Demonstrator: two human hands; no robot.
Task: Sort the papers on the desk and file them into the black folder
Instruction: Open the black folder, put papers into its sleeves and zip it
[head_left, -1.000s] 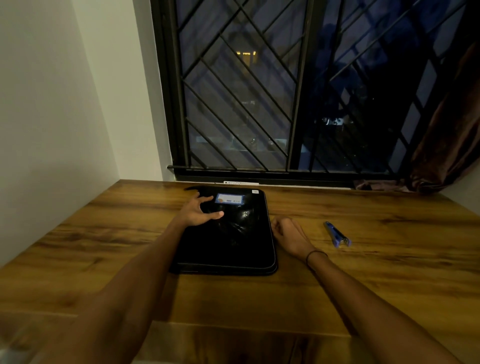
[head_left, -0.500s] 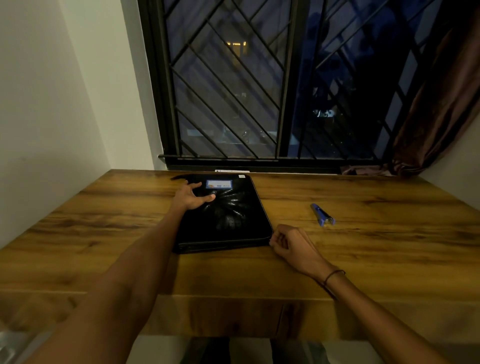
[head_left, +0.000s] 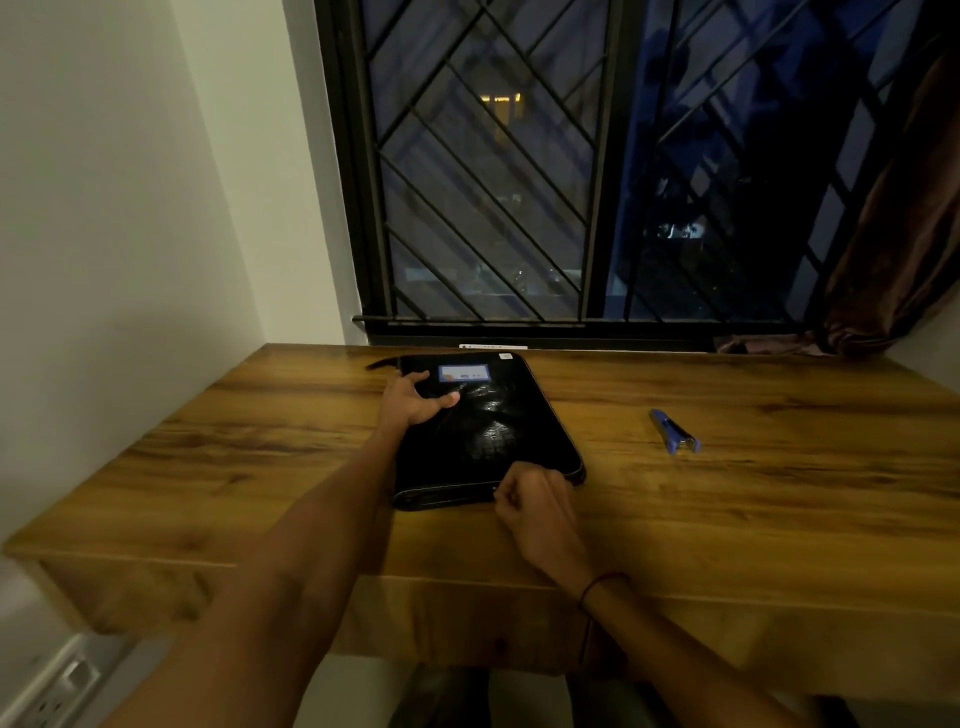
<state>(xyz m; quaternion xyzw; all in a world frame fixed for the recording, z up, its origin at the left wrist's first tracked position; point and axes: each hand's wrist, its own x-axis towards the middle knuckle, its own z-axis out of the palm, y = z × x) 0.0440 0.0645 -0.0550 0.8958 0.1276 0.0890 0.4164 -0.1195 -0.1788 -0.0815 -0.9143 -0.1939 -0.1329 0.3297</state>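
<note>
A closed black folder (head_left: 483, 426) with a blue label lies flat on the wooden desk (head_left: 727, 509), near the window. My left hand (head_left: 415, 400) rests on its far left part, fingers spread and thumb out, pressing it down. My right hand (head_left: 535, 499) sits at the folder's near edge close to the right corner, with its fingers curled tight and pinching something small on the zipped rim; the piece itself is hidden by the fingers. No loose papers show on the desk.
A blue stapler (head_left: 674, 439) lies on the desk to the right of the folder. A barred window (head_left: 571, 182) and a brown curtain (head_left: 893, 260) stand behind the desk. A white wall closes the left side, with a wall socket (head_left: 57, 691) low down.
My right hand has slid from the folder's right side, round the near right corner, onto the near edge. My left hand has stayed on the folder. The camera has pulled back.
</note>
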